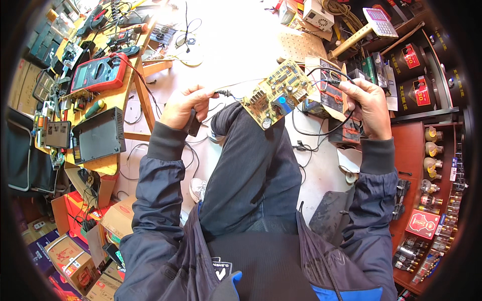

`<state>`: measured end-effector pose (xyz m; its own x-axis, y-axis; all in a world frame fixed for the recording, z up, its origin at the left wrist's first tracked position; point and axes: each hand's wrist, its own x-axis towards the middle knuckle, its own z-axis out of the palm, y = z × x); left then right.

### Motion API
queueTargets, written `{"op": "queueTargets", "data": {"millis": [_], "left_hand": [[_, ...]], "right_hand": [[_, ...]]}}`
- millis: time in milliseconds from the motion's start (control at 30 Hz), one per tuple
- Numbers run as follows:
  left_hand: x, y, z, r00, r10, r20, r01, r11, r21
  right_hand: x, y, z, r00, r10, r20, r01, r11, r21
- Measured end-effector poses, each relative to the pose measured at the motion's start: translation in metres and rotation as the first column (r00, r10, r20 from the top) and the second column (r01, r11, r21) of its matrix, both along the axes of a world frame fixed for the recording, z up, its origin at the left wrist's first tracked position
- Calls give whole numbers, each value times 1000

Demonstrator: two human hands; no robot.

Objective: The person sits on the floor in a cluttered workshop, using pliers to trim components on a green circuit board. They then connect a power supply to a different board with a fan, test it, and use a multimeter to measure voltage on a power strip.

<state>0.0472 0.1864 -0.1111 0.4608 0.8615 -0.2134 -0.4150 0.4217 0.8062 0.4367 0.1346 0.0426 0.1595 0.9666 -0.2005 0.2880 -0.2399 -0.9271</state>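
A yellowish circuit board (296, 83) with a blue component and a round capacitor is tilted above my crossed knees, between my two hands. Thumb and forefinger of my left hand (185, 108) pinch a short black cable end (224, 93), whose thin wires run toward the board's left side. Under the other fingers of that hand is a dark block-like object (192, 124), partly hidden. On the other side, my right hand (371, 108) is closed on a black cable (332, 82) with thin wires leading to the board's right edge; its slack loops below. Neither hand touches the board itself.
A wooden bench (100, 163) at the left bears a red multimeter (99, 73), a black plastic housing (99, 135) and tools. Cardboard boxes (70, 256) crowd the lower left. Along the right stands a red-brown cabinet (406, 145) with small parts. Cables (304, 145) trail over the floor.
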Motion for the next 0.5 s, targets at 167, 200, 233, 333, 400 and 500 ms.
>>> {"op": "queueTargets", "data": {"millis": [167, 200, 233, 333, 400, 500], "left_hand": [[-2, -8, 8, 1000, 7, -5, -7, 1000, 3], [-1, -10, 9, 1000, 15, -10, -15, 1000, 12], [-1, -10, 9, 1000, 20, 1, -20, 1000, 20], [-1, -10, 9, 1000, 22, 5, -22, 1000, 15], [-1, -8, 8, 1000, 11, 23, -11, 1000, 4], [0, -7, 6, 1000, 15, 11, -16, 999, 28]], "right_hand": [[-4, -8, 9, 999, 15, -29, -14, 1000, 26], [-5, -9, 10, 1000, -10, 6, 10, 1000, 15], [-5, -9, 10, 1000, -8, 15, 8, 1000, 13], [-5, -10, 10, 1000, -10, 20, 10, 1000, 17], [-5, -10, 9, 1000, -15, 24, 15, 1000, 21], [-4, -9, 8, 999, -22, 36, 21, 1000, 18]]}}
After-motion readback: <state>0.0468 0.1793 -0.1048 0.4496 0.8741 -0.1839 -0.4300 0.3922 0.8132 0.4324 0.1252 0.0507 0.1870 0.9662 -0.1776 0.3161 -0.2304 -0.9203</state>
